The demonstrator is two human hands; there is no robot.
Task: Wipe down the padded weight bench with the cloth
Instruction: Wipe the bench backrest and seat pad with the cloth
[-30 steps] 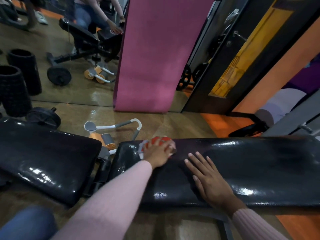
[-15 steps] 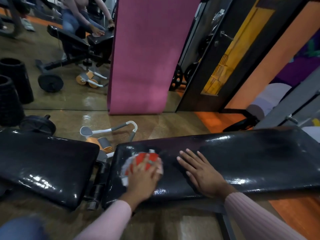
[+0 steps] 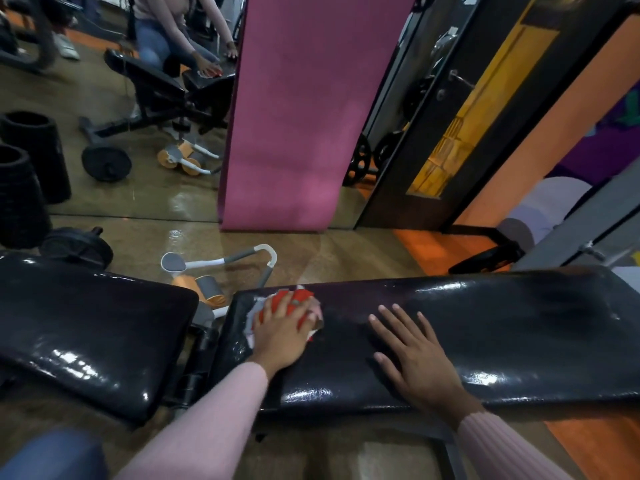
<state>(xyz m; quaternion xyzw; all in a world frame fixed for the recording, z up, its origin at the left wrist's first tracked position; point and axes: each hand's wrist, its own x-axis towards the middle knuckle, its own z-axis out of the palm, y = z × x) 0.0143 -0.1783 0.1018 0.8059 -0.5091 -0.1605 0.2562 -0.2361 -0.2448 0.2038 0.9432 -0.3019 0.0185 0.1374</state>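
Fingers (image 3: 277,308) of the left hand (image 3: 282,336) are spreading flat over a red-and-white cloth (image 3: 298,299), pinning it against the long pad of the weight bench (image 3: 519,327) rather than gripping it; no fold is being pinched. Cloth is bunching at the pad's left end, near the far edge, at about 10 o'clock from the right hand (image 3: 420,362). That right hand is lying open, palm down and holding nothing, fingers fanned toward 11 o'clock on the black vinyl, apparently bracing. Pink sleeves are covering both forearms.

Judging by its crumpled edges, the cloth is soft, light and limp, so it is likely handling best under a flat palm with steady downward pressure; a loose hold could be letting it roll up or slip. Glossy upholstery is looking slick and slightly yielding, probably letting the cloth glide easily, while the bench itself is appearing heavy and unlikely to shift.

Second pad (image 3: 86,327) is sitting at 9 o'clock of the cloth, across a gap at the hinge. Ab roller (image 3: 207,289) is resting on the floor at 11 o'clock, a pink mat (image 3: 294,116) standing against the mirror at 12.
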